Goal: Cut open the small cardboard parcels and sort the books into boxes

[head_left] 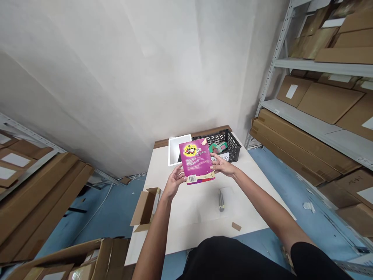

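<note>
Both my hands hold up a magenta book (196,161) with a cartoon figure on its cover and a barcode at its lower left. My left hand (175,182) grips its lower left corner, fingers curled round the edge. On the right edge, my right hand (223,165) pinches the book. It hangs above the white table (186,217), in front of a black plastic crate (230,142) and a white bin (174,149).
A dark pen-like tool (221,199) lies on a clear sleeve on the table. A small cardboard scrap (236,226) lies near the front edge. An open carton (145,208) stands at the table's left. Metal shelves with flat cartons (320,101) line the right; more cartons (35,194) at left.
</note>
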A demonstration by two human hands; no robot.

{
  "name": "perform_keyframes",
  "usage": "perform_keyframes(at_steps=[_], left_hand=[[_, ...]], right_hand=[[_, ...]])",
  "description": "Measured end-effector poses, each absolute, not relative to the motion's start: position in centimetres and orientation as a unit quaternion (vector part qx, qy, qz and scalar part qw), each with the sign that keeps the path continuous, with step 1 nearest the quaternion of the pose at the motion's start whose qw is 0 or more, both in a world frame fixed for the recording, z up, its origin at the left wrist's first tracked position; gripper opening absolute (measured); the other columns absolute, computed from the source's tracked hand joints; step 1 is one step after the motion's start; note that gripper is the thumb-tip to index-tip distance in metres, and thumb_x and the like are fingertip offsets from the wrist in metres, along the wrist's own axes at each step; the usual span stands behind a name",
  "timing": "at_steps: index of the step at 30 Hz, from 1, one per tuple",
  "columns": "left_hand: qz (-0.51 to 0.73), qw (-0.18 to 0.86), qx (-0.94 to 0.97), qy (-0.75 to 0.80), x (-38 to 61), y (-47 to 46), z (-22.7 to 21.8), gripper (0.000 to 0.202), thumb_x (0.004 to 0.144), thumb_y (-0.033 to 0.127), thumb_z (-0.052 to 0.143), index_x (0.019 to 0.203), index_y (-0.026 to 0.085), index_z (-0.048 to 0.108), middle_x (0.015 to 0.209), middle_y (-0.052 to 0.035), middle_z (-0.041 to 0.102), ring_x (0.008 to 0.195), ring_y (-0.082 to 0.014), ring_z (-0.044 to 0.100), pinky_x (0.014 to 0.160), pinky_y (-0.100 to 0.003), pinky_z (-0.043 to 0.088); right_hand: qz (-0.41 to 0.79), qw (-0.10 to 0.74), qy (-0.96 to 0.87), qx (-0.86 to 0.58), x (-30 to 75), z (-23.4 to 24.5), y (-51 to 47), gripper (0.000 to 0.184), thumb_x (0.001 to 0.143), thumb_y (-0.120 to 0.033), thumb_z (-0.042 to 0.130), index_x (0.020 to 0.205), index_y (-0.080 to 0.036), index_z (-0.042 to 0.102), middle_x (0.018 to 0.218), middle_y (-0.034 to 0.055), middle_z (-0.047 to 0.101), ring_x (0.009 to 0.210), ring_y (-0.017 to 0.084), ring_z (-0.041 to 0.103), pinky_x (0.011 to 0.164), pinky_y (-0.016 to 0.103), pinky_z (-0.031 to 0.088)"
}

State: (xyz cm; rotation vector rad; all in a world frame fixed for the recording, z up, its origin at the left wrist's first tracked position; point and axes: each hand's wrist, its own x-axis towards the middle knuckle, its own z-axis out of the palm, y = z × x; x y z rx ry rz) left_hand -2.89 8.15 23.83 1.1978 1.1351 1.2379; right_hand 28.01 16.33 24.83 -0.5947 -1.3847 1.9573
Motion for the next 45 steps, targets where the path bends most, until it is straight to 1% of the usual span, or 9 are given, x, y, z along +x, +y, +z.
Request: perform_keyframes(at_steps=[6,13,20,23,28,32,37,42,45], left_hand=[[0.526,0.391,0.561,0.506,0.3,8.5,26.0,0.054,0.085,0.040,0.081,0.136,0.030,0.069,0.138,-0.0104,0.068,0.128,-0.0302,0.065,0.095,-0.040,0.059],[0.576,0.372,0.565,0.459,4.5,9.6,27.7,0.082,0.083,0.037,0.084,0.158,0.030,0.051,0.161,-0.0100,0.051,0.130,-0.0313,0.066,0.097,-0.040,0.062],[0.581,0.480,0.490,0.438,-0.9,9.9,28.2,0.093,0.078,0.043,0.088,0.160,0.026,0.048,0.157,-0.0137,0.057,0.121,-0.0332,0.070,0.090,-0.044,0.065],[0.569,0.513,0.484,0.422,-1.7,9.4,27.9,0.095,0.073,0.044,0.091,0.158,0.028,0.052,0.158,-0.0140,0.056,0.129,-0.0370,0.065,0.088,-0.044,0.066],[0.571,0.513,0.484,0.421,-1.7,9.2,26.4,0.089,0.072,0.047,0.092,0.152,0.028,0.058,0.160,-0.0129,0.054,0.130,-0.0358,0.065,0.090,-0.044,0.065],[0.609,0.410,0.459,0.501,-2.2,9.7,26.1,0.073,0.069,0.046,0.094,0.135,0.022,0.072,0.140,-0.0138,0.069,0.122,-0.0317,0.068,0.098,-0.046,0.060],[0.544,0.420,0.530,0.498,1.7,9.6,26.8,0.073,0.079,0.050,0.086,0.145,0.027,0.065,0.135,-0.0104,0.072,0.116,-0.0292,0.071,0.101,-0.048,0.059],[0.578,0.430,0.547,0.427,5.5,9.2,27.1,0.081,0.084,0.044,0.083,0.157,0.030,0.051,0.157,-0.0088,0.057,0.124,-0.0296,0.069,0.106,-0.045,0.058],[0.597,0.441,0.512,0.432,4.2,9.2,27.6,0.085,0.080,0.044,0.086,0.156,0.027,0.052,0.149,-0.0111,0.064,0.116,-0.0302,0.072,0.097,-0.045,0.062]], right_hand=[[0.695,0.370,-0.570,-0.234,26.6,25.6,16.2,0.090,0.079,-0.036,0.088,0.154,-0.027,0.041,0.116,0.0095,0.079,0.098,0.026,0.079,0.078,0.036,0.064],[0.609,0.397,-0.669,-0.157,21.6,25.3,14.2,0.074,0.087,-0.040,0.081,0.155,-0.031,0.053,0.158,0.0084,0.056,0.148,0.030,0.051,0.119,0.048,0.045],[0.514,0.487,-0.586,-0.392,24.1,24.8,17.3,0.073,0.075,-0.033,0.088,0.143,-0.028,0.061,0.143,0.0110,0.065,0.124,0.029,0.066,0.107,0.051,0.055],[0.625,0.437,-0.559,-0.326,24.8,24.7,17.8,0.088,0.066,-0.032,0.095,0.145,-0.027,0.056,0.133,0.0105,0.071,0.112,0.028,0.072,0.097,0.047,0.062],[0.731,0.395,-0.496,-0.255,25.0,24.7,16.9,0.070,0.073,-0.035,0.091,0.134,-0.025,0.059,0.117,0.0078,0.077,0.098,0.024,0.077,0.083,0.037,0.065],[0.728,0.396,-0.501,-0.249,25.6,25.7,16.7,0.068,0.075,-0.032,0.088,0.136,-0.028,0.057,0.119,0.0068,0.077,0.096,0.023,0.078,0.079,0.036,0.066],[0.620,0.456,-0.593,-0.238,23.2,27.0,15.6,0.065,0.083,-0.033,0.078,0.145,-0.026,0.058,0.138,0.0096,0.071,0.116,0.029,0.073,0.099,0.050,0.062],[0.497,0.443,-0.713,-0.220,20.5,26.3,13.3,0.062,0.087,-0.030,0.072,0.148,-0.028,0.063,0.160,0.0086,0.054,0.153,0.032,0.043,0.127,0.052,0.034],[0.491,0.440,-0.715,-0.232,21.1,25.7,13.4,0.067,0.088,-0.028,0.070,0.153,-0.033,0.058,0.161,0.0054,0.052,0.153,0.031,0.044,0.122,0.051,0.041]])
